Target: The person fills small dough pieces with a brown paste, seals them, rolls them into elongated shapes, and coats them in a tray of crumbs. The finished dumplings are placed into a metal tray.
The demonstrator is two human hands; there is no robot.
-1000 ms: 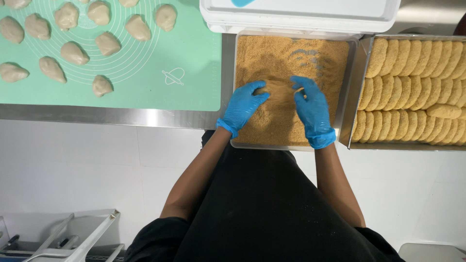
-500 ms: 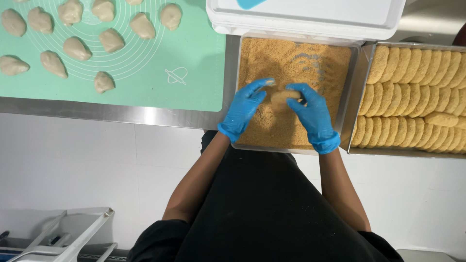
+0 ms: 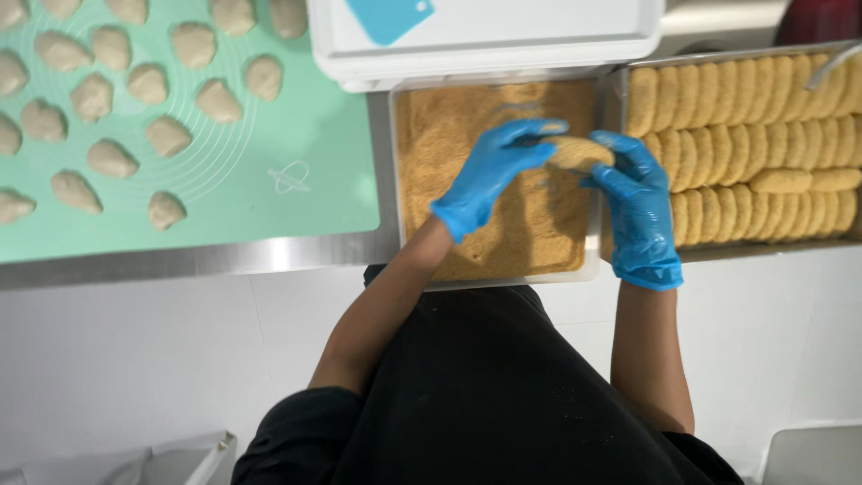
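Note:
Both my hands wear blue gloves and hold one breaded oval patty [image 3: 577, 151] between them, lifted above a tray of golden breadcrumbs [image 3: 449, 135]. My left hand [image 3: 492, 172] covers the patty's left end and top with its fingers. Cupping the right end from below is my right hand [image 3: 636, 207]. To the right stands a metal tray [image 3: 620, 90] filled with rows of breaded patties [image 3: 763, 117].
A green silicone mat [image 3: 305, 117] at the left carries several pale raw dough pieces [image 3: 169, 136]. A white lidded container [image 3: 503, 36] with a blue card sits behind the crumb tray. The steel counter edge [image 3: 224, 260] runs below the mat.
My hands were pressing and scooping in the crumbs. They came together around a patty, lifted it and moved it right, toward the tray of finished patties.

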